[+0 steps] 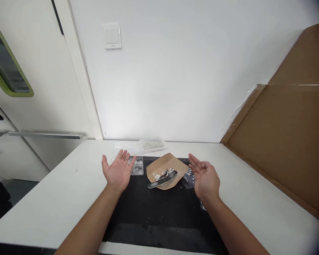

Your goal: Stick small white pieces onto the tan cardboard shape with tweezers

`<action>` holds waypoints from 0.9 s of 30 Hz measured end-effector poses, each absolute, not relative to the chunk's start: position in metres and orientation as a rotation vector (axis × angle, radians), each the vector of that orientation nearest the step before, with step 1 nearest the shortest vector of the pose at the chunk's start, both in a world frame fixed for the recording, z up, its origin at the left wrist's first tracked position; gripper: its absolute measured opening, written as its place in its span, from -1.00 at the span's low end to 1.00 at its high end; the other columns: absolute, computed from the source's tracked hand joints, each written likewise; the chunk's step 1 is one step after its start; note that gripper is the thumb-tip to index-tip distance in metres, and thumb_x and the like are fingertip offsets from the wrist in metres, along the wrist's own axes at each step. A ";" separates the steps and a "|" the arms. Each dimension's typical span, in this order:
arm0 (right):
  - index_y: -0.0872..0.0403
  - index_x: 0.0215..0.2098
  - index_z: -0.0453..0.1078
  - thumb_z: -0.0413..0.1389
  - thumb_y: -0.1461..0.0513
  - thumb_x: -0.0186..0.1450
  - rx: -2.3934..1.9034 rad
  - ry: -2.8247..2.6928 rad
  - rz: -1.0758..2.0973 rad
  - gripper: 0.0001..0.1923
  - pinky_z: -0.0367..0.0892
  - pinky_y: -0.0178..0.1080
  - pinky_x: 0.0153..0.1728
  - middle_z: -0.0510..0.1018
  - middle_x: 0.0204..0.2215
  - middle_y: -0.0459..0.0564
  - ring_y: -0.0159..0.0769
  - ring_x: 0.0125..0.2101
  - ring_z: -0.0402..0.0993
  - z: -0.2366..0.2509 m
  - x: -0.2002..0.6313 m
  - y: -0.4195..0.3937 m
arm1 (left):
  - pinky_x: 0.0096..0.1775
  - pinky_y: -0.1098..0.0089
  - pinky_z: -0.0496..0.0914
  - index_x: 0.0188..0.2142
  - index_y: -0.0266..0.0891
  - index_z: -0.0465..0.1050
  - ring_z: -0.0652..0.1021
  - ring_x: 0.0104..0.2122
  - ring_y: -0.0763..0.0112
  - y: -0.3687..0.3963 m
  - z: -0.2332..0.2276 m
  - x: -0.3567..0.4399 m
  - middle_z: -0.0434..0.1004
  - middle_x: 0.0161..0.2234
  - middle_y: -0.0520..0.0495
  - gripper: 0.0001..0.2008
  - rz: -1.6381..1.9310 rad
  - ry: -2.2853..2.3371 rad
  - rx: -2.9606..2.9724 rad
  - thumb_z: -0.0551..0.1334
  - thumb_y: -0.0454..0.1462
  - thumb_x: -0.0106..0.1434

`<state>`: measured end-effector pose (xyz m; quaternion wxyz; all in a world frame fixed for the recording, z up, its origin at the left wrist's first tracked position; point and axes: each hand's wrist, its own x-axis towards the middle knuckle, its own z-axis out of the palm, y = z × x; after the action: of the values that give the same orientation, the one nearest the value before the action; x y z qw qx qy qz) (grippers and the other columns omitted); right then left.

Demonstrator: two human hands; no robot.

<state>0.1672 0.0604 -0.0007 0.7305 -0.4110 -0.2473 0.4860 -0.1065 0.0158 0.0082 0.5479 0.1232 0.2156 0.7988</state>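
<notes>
Over black mat: left hand, right hand, palms up, fingers spread, holding nothing; brown paper with dark tool between

A brown paper sheet lies flat on the black mat, between the two hands. It has pointy corners. Small white bits sit on it. A long dark tool lies across its near edge, tilted a little. A clear little box with square parts sits just beside the left hand's fingers.
</notes>
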 end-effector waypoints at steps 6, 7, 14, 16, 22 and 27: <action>-0.01 -0.55 0.12 -0.03 0.29 0.24 -0.977 -0.455 0.989 -0.79 0.43 -0.28 0.02 0.69 -0.15 -0.04 -0.32 0.09 0.51 -0.008 0.173 0.069 | 0.26 -0.12 0.29 0.15 -0.26 0.42 0.21 0.37 -0.01 0.017 0.006 -0.109 0.27 0.30 -0.31 -0.25 1.907 0.472 0.301 0.09 0.26 0.25; -0.01 -0.54 0.14 -0.03 0.28 0.24 -0.979 -0.426 0.985 -0.80 0.43 -0.28 0.02 0.68 -0.14 -0.06 -0.33 0.10 0.50 -0.009 0.175 0.070 | 0.26 -0.12 0.28 0.15 -0.26 0.42 0.21 0.37 -0.01 0.017 0.005 -0.110 0.26 0.30 -0.31 -0.25 1.912 0.469 0.306 0.09 0.26 0.26; -0.01 -0.51 0.14 -0.08 0.24 0.38 -0.864 -0.343 1.075 -0.72 0.44 -0.28 0.05 0.65 -0.10 0.03 -0.36 0.06 0.53 -0.008 0.180 0.073 | 0.25 -0.09 0.32 0.13 -0.26 0.42 0.18 0.39 -0.01 0.018 0.004 -0.112 0.25 0.32 -0.31 -0.26 1.941 0.482 0.302 0.09 0.26 0.25; -0.01 -0.50 0.14 -0.11 0.24 0.41 -0.855 -0.317 1.109 -0.70 0.44 -0.28 0.05 0.65 -0.11 0.06 -0.37 0.04 0.54 -0.007 0.182 0.074 | 0.25 -0.07 0.32 0.14 -0.26 0.41 0.20 0.38 -0.01 0.019 0.004 -0.112 0.25 0.32 -0.32 -0.26 1.949 0.481 0.295 0.09 0.26 0.25; -0.01 -0.50 0.12 -0.13 0.22 0.43 -0.852 -0.251 1.201 -0.70 0.50 -0.30 -0.01 0.63 -0.08 0.12 -0.35 -0.01 0.58 -0.008 0.188 0.077 | 0.26 -0.02 0.32 0.17 -0.26 0.37 0.20 0.38 0.02 0.019 0.004 -0.110 0.25 0.32 -0.32 -0.25 1.960 0.467 0.289 0.08 0.25 0.26; -0.01 -0.50 0.11 -0.12 0.22 0.42 -0.849 -0.262 1.235 -0.71 0.53 -0.25 -0.01 0.61 -0.04 0.13 -0.31 0.01 0.57 -0.010 0.188 0.079 | 0.25 0.01 0.33 0.23 -0.32 0.29 0.21 0.38 0.03 0.019 0.002 -0.111 0.23 0.33 -0.38 -0.20 1.957 0.424 0.282 0.10 0.24 0.25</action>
<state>0.1877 0.0792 -0.0102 0.7244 -0.3845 -0.1186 0.5597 -0.1107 0.0190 0.0024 0.5308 0.1184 0.1775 0.8202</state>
